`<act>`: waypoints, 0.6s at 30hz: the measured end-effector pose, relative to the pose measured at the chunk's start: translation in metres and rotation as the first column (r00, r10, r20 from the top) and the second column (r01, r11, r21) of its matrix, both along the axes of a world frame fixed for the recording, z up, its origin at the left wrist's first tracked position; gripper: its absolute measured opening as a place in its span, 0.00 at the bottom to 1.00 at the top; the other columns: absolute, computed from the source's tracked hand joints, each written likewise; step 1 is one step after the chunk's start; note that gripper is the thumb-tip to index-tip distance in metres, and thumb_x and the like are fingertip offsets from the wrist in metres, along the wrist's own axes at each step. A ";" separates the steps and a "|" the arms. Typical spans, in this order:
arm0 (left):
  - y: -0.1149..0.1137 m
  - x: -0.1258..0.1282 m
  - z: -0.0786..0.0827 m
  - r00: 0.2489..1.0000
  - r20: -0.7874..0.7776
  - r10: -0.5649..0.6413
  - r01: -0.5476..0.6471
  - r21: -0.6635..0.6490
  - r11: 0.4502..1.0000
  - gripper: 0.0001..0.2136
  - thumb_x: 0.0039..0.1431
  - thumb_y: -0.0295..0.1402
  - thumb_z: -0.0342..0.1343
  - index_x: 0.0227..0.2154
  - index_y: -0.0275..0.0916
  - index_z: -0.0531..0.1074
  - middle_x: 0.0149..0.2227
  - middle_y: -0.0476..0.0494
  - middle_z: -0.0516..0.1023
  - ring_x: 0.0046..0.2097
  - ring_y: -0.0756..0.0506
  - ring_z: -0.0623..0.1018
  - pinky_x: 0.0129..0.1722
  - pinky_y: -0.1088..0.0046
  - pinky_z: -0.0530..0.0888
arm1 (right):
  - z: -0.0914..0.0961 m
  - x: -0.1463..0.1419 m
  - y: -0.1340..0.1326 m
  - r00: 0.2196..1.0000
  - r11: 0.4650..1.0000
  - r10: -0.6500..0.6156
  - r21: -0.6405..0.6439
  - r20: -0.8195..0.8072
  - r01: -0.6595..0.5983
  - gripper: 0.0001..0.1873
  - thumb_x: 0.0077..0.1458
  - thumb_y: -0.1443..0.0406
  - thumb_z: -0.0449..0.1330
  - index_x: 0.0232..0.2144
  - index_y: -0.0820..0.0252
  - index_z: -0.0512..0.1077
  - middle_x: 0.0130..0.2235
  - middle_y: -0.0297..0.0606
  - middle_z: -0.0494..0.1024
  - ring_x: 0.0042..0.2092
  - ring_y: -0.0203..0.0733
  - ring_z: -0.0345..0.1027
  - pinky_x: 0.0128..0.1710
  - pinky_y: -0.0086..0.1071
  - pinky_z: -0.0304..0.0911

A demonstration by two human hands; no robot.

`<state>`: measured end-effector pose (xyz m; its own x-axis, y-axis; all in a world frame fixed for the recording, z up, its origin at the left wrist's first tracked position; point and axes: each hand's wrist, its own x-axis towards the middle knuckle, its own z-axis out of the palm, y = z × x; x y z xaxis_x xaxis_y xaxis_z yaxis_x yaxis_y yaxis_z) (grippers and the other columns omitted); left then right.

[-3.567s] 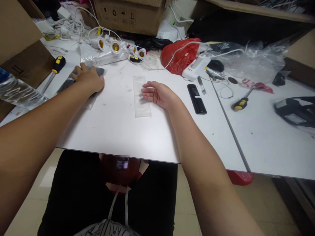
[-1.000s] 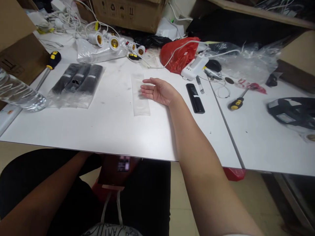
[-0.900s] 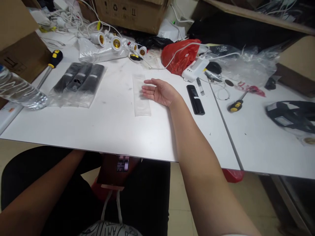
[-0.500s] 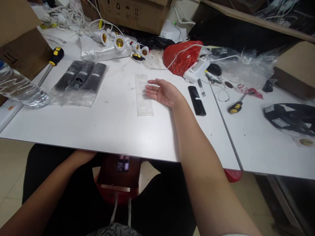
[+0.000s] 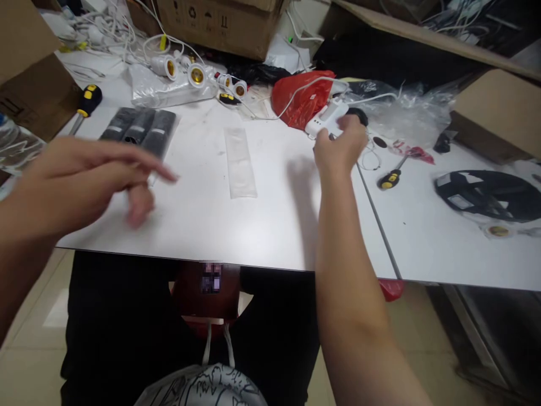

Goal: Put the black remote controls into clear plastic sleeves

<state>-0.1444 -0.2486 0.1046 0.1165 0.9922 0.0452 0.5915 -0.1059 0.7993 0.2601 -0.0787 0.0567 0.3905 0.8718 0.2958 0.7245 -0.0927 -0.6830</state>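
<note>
My left hand (image 5: 93,177) hovers above the near-left of the white table (image 5: 236,231), fingers stretched out, empty and blurred by motion. Beyond it lies a clear bag of black remotes (image 5: 139,127). My right hand (image 5: 340,148) is raised with its back to me and fingers curled, just this side of a white device (image 5: 324,118). It covers the spot where a loose black remote lay, and I cannot see what the fingers hold. An empty clear plastic sleeve (image 5: 240,162) lies flat at the table's middle, untouched.
A yellow-handled screwdriver (image 5: 391,179) lies right of my right hand, another (image 5: 87,101) at far left. Lamp sockets with white cables (image 5: 192,73), a red bag (image 5: 298,98), cardboard boxes (image 5: 220,22) and a water bottle (image 5: 17,149) crowd the back and left. A black strap-like item (image 5: 486,194) lies right.
My left hand came up from under the table into the air at left. My right hand left the clear sleeve, moved right and curled over where the black remote lay.
</note>
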 end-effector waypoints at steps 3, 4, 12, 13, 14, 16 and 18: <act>0.078 0.074 0.008 0.985 0.072 -0.157 0.146 0.131 0.981 0.15 0.68 0.27 0.48 0.45 0.36 0.80 0.24 0.52 0.78 0.27 0.50 0.78 0.37 0.69 0.77 | -0.012 0.028 -0.014 0.919 0.939 -0.223 -0.183 0.326 0.293 0.31 0.64 0.56 0.61 0.63 0.68 0.65 0.65 0.71 0.64 0.69 0.77 0.55 0.61 0.68 0.56; 0.101 0.097 0.001 0.972 0.147 -0.185 0.161 0.163 0.973 0.15 0.67 0.25 0.46 0.46 0.35 0.78 0.23 0.53 0.76 0.26 0.50 0.76 0.33 0.72 0.75 | -0.019 0.032 -0.016 0.901 0.920 -0.196 -0.244 0.388 0.306 0.32 0.64 0.56 0.61 0.63 0.70 0.66 0.64 0.72 0.65 0.68 0.77 0.56 0.61 0.68 0.56; 0.200 0.183 -0.107 0.986 -0.161 -0.054 0.112 0.379 0.919 0.10 0.66 0.27 0.56 0.48 0.42 0.75 0.54 0.37 0.76 0.59 0.34 0.73 0.58 0.55 0.71 | -0.034 0.026 -0.014 0.866 0.900 -0.106 -0.323 0.488 0.292 0.31 0.65 0.57 0.60 0.60 0.78 0.68 0.59 0.73 0.72 0.61 0.72 0.68 0.58 0.57 0.64; 0.198 0.183 -0.112 0.973 -0.224 -0.063 0.148 0.388 0.910 0.10 0.66 0.29 0.58 0.49 0.42 0.75 0.58 0.35 0.74 0.63 0.32 0.70 0.62 0.52 0.67 | -0.033 0.026 -0.014 0.872 0.902 -0.096 -0.328 0.480 0.280 0.30 0.64 0.56 0.60 0.58 0.77 0.70 0.56 0.71 0.74 0.58 0.71 0.70 0.57 0.57 0.65; 0.195 0.182 -0.114 0.957 -0.277 -0.085 0.192 0.388 0.901 0.10 0.67 0.32 0.58 0.50 0.42 0.75 0.60 0.35 0.72 0.65 0.31 0.67 0.63 0.49 0.64 | -0.033 0.026 -0.014 0.876 0.908 -0.084 -0.326 0.474 0.264 0.29 0.63 0.55 0.61 0.56 0.75 0.72 0.53 0.69 0.76 0.56 0.71 0.71 0.55 0.57 0.66; 0.186 0.177 -0.111 0.938 -0.318 -0.135 0.259 0.390 0.884 0.11 0.68 0.35 0.58 0.51 0.41 0.75 0.61 0.35 0.71 0.65 0.32 0.67 0.64 0.49 0.62 | -0.034 0.024 -0.014 0.886 0.929 -0.050 -0.304 0.462 0.210 0.26 0.60 0.54 0.62 0.52 0.70 0.73 0.48 0.65 0.78 0.52 0.70 0.73 0.52 0.57 0.67; 0.177 0.172 -0.104 0.925 -0.315 -0.211 0.334 0.411 0.849 0.11 0.68 0.38 0.58 0.50 0.41 0.74 0.58 0.36 0.73 0.62 0.34 0.69 0.61 0.54 0.65 | -0.037 0.022 -0.013 0.896 0.954 -0.015 -0.261 0.444 0.145 0.26 0.59 0.52 0.64 0.50 0.66 0.72 0.46 0.61 0.79 0.50 0.68 0.74 0.51 0.58 0.68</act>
<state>0.0272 -0.0712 0.0007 0.4469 0.7955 0.4093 0.6565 -0.6024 0.4540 0.2822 -0.0913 0.0196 0.3526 0.9144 0.1990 0.9222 -0.3034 -0.2399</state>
